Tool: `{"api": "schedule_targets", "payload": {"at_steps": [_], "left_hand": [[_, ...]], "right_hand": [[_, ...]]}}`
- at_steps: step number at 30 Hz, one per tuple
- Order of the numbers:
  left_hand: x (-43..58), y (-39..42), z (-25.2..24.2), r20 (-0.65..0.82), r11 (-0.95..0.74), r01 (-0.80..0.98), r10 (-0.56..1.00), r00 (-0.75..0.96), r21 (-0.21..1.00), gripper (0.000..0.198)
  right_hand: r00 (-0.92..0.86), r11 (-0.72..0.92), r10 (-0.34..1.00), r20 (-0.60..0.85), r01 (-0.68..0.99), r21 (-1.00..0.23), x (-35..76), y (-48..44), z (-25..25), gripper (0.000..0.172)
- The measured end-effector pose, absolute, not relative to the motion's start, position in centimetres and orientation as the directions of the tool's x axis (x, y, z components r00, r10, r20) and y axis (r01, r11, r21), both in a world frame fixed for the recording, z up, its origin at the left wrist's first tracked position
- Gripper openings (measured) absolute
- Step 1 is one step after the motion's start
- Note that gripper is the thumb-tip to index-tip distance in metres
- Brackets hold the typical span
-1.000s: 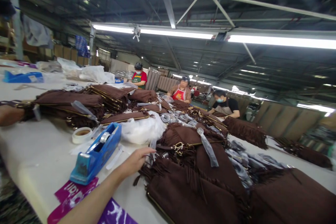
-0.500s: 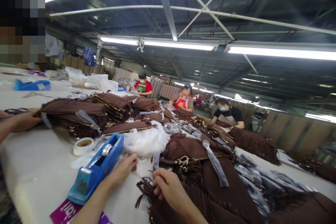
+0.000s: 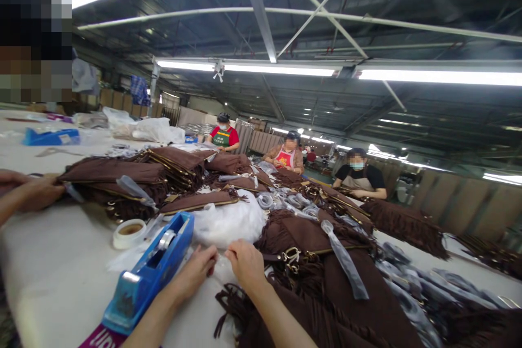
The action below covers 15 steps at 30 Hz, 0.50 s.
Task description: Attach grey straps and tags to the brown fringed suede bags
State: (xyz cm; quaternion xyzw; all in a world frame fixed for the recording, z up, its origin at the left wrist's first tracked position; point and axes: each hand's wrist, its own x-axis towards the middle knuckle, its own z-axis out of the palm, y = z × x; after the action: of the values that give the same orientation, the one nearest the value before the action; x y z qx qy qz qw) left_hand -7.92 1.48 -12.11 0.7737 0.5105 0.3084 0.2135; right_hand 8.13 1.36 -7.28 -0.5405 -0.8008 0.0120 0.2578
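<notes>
My left hand point(image 3: 197, 271) and my right hand point(image 3: 244, 262) meet low in the middle, fingers curled toward each other over a thin clear plastic piece point(image 3: 223, 267) on the white table point(image 3: 61, 261). What they pinch is too small to name. A blue tape dispenser point(image 3: 149, 272) stands just left of my left hand. A brown fringed bag point(image 3: 322, 288) with gold hardware lies under and right of my right forearm.
A tape roll point(image 3: 129, 233) and a crumpled clear bag point(image 3: 230, 223) lie behind the dispenser. Stacks of brown bags point(image 3: 122, 176) cover the table. Another person's hands point(image 3: 28, 193) rest at the left edge. Three workers point(image 3: 287, 153) sit at the far end.
My right hand has come in from the lower right and moved left to meet my left hand. The left hand drew back slightly toward the dispenser. The camera tilted a little.
</notes>
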Motion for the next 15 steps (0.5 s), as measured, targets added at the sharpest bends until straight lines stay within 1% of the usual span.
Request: {"api": "schedule_targets", "payload": {"at_steps": [2,3,4,5,7,8,9,10,11,12,13,14,15], "left_hand": [[-7.8,1.7,-12.3,0.253,-0.385,0.664,0.923,0.291,0.641,0.018],[-7.8,1.8,-12.5,0.248,-0.381,0.667,0.924,0.290,0.641,0.018],[-7.8,2.0,-12.6,0.243,-0.376,0.669,0.926,0.288,0.641,0.018],[-7.8,2.1,-12.7,0.240,-0.371,0.673,0.928,0.284,0.639,0.018],[-8.0,2.3,-12.6,0.235,-0.365,0.684,0.931,0.279,0.632,0.019],[-8.1,2.4,-12.5,0.238,-0.365,0.692,0.931,0.278,0.623,0.019],[-8.2,2.4,-12.3,0.254,-0.371,0.703,0.929,0.271,0.607,0.017],[-8.1,2.3,-12.1,0.288,-0.382,0.712,0.923,0.256,0.589,0.016],[-7.8,2.2,-11.9,0.337,-0.399,0.714,0.911,0.237,0.575,0.019],[-7.2,2.0,-11.7,0.389,-0.423,0.698,0.895,0.221,0.578,0.025],[-6.3,1.7,-11.5,0.425,-0.447,0.655,0.882,0.207,0.610,0.030],[-5.0,1.2,-11.4,0.418,-0.456,0.575,0.884,0.207,0.679,0.034],[-3.4,0.6,-11.4,0.355,-0.426,0.460,0.905,0.236,0.779,0.037]], "right_hand": [[-0.276,0.417,0.861,0.428,0.864,-0.282,9.0,1.3,-6.8,0.017],[-0.244,0.409,0.855,0.457,0.860,-0.305,9.9,1.2,-6.3,0.018],[-0.181,0.391,0.856,0.484,0.839,-0.378,11.0,1.2,-5.8,0.019],[-0.091,0.362,0.864,0.496,0.796,-0.485,12.4,1.1,-5.3,0.020],[0.101,0.284,0.887,0.451,0.649,-0.706,15.7,0.4,-4.0,0.024],[0.178,0.252,0.893,0.414,0.564,-0.786,17.3,-0.3,-3.4,0.025],[0.236,0.237,0.887,0.396,0.503,-0.831,18.8,-1.2,-2.9,0.027],[0.274,0.249,0.868,0.415,0.482,-0.840,20.2,-2.5,-2.5,0.028],[0.290,0.288,0.832,0.474,0.505,-0.814,21.3,-4.1,-2.2,0.028],[0.281,0.339,0.784,0.554,0.554,-0.760,22.1,-5.9,-2.2,0.026],[0.232,0.391,0.727,0.646,0.634,-0.668,22.6,-7.7,-2.5,0.024],[0.144,0.428,0.671,0.728,0.726,-0.539,22.8,-9.5,-3.0,0.023],[0.036,0.445,0.629,0.777,0.803,-0.397,22.8,-11.2,-3.8,0.024]]}}
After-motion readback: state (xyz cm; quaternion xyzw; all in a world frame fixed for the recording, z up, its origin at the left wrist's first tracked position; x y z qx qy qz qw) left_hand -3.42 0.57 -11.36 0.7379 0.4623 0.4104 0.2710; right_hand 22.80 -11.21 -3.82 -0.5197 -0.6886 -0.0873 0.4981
